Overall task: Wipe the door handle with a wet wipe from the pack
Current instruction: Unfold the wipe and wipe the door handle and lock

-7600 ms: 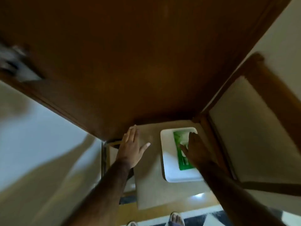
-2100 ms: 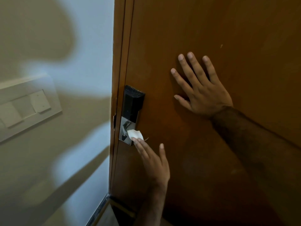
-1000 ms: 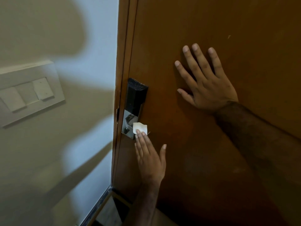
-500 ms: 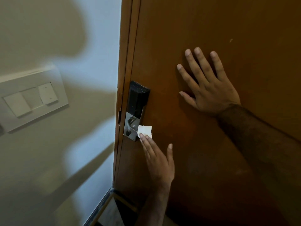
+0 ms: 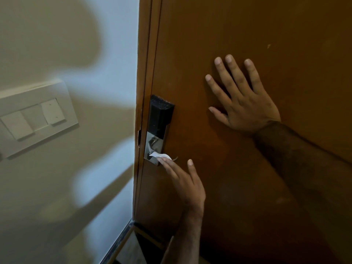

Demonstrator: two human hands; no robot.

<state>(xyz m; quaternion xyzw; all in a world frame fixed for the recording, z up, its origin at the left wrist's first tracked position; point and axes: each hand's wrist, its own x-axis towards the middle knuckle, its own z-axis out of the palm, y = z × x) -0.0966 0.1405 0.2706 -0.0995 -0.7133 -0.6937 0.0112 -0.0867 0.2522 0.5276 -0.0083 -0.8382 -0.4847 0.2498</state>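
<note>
My left hand [image 5: 185,184] presses a small folded white wet wipe [image 5: 161,155] with straight fingertips against the lower brushed-metal plate of the black-topped door lock [image 5: 158,128]. My right hand [image 5: 242,101] lies spread flat on the smooth brown wooden door [image 5: 247,35]

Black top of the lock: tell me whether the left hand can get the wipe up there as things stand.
Probably yes. The left hand presses the wipe on the silver plate just below the black top of the lock; nothing lies between, and the right hand rests well aside.
</note>
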